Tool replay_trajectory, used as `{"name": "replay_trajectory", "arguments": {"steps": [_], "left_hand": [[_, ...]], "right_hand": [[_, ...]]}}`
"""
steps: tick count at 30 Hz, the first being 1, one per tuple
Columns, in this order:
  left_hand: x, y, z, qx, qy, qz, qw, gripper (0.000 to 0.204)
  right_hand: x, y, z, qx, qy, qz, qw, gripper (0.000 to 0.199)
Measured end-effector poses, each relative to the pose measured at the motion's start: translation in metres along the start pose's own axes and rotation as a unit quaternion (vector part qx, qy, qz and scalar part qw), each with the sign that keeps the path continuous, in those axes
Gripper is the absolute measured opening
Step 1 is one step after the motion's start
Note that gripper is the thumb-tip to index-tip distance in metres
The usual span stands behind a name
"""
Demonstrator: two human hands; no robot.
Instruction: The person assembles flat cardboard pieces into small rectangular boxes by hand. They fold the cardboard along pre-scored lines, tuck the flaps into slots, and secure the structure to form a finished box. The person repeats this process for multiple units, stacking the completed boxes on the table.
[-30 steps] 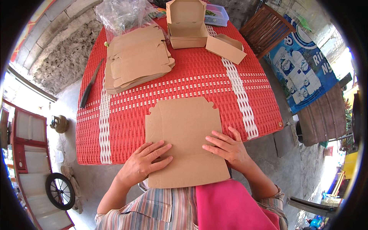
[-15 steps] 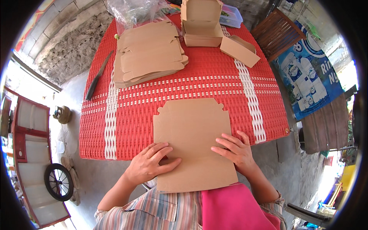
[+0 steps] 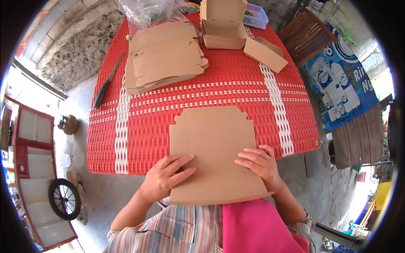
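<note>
A flat brown cardboard box blank (image 3: 215, 147) lies over the near edge of a red woven table (image 3: 143, 126), its near part hanging toward my lap. My left hand (image 3: 164, 177) rests flat on its lower left part, fingers spread. Pressing on its lower right part is my right hand (image 3: 259, 162), also with fingers apart. Neither hand grips the sheet.
A stack of flat cardboard blanks (image 3: 162, 63) sits at the far left of the table. A folded open box (image 3: 221, 25) and a closed box (image 3: 265, 54) stand at the far right. A dark knife (image 3: 107, 82) lies on the left edge. A wheeled cart (image 3: 38, 181) is at left.
The view has shifted slightly, so the table sits lower in the picture. Both hands stay on the cardboard blank in nearly the same places.
</note>
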State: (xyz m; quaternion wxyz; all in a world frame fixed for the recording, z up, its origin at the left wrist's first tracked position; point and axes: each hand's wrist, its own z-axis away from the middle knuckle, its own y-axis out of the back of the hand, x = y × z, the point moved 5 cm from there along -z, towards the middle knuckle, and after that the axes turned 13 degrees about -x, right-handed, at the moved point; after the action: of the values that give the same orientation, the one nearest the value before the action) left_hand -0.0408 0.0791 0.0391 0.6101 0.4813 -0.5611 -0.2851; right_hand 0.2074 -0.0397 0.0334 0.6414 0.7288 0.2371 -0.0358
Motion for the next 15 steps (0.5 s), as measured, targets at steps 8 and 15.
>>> {"name": "replay_trajectory", "arguments": {"steps": [8,15], "left_hand": [[-0.020,-0.003,-0.010,0.127,0.178,0.237,0.947,0.046],[-0.032,-0.012,-0.031,0.232,0.254,0.346,0.873,0.090]], "right_hand": [[0.021,0.003,-0.015,0.085,-0.117,-0.167,0.975,0.035],[0.036,-0.016,-0.025,0.133,-0.259,-0.264,0.920,0.059]]}}
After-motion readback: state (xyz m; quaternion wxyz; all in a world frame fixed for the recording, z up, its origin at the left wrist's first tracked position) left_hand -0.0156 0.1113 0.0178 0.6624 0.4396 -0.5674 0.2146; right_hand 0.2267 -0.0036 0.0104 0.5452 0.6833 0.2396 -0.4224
